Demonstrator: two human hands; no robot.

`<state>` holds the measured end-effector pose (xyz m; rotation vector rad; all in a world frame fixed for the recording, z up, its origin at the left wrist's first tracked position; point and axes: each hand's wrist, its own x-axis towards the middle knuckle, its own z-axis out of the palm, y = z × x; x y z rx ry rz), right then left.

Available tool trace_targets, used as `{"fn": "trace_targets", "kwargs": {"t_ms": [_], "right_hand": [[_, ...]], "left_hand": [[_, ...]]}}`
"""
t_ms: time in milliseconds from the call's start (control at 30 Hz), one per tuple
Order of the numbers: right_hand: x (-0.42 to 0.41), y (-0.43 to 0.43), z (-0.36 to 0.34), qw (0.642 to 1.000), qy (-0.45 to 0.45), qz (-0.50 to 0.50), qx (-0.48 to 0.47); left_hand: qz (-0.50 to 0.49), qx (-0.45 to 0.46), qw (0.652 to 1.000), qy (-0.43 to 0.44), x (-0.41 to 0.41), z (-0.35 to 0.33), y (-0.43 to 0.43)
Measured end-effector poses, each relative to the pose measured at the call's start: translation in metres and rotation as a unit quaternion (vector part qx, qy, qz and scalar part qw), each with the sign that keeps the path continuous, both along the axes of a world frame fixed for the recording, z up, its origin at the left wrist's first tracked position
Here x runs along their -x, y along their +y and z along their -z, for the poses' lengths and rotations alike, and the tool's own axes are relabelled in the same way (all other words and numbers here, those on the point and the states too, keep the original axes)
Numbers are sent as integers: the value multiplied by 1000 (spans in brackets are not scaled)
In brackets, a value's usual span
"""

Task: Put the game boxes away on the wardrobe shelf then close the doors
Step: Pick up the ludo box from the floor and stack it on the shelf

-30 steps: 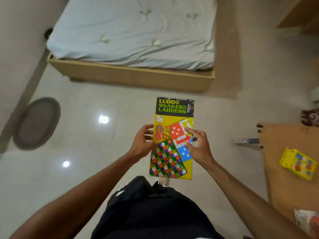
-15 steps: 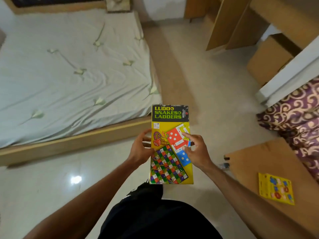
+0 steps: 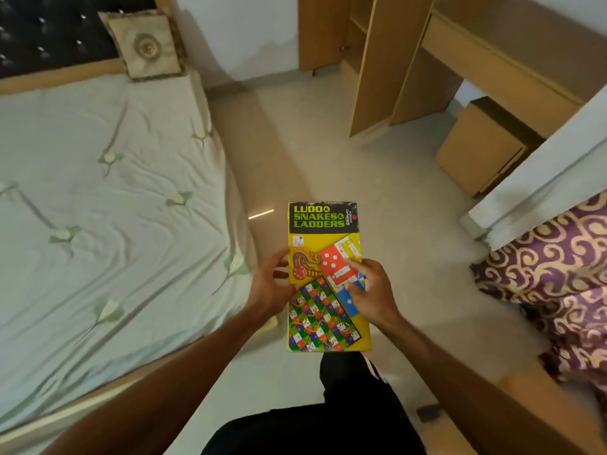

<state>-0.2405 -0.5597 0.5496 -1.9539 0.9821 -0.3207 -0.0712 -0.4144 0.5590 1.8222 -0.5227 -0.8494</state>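
Gripping one game box (image 3: 325, 277): two hands.

Both hands, left hand (image 3: 271, 285) and right hand (image 3: 371, 290), grip a game box (image 3: 323, 277) over open tiled floor (image 3: 377, 178). Ahead of them the floor runs clear to the wardrobe (image 3: 377, 60), its door (image 3: 381, 64) standing open. A bed (image 3: 98, 205) blocks the left; a patterned cloth (image 3: 551, 277) and low wooden cabinet (image 3: 476, 152) crowd the right.

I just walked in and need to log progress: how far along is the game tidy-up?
Early. Nothing looks shelved yet. Both the left hand and right hand hold the Ludo Snakes & Ladders box over the floor. The wardrobe door ahead stands open, so shelving and closing remain.
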Motion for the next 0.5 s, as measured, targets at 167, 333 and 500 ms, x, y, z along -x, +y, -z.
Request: {"fn": "trace_targets", "kwargs": {"t_ms": [167,333,500], "right_hand": [[-76,-136,-14,998,22,-61,26],[-159,-234,-19,993,33,-110,30],[-283,-340,-8,988,29,-145,39]], "left_hand": [[-24,-4,1000,6,-62,-8,-122],[-61,-10,998,-10,-134,-13,-208],[-108,-18,994,-26,-240,-6,-305]]}}
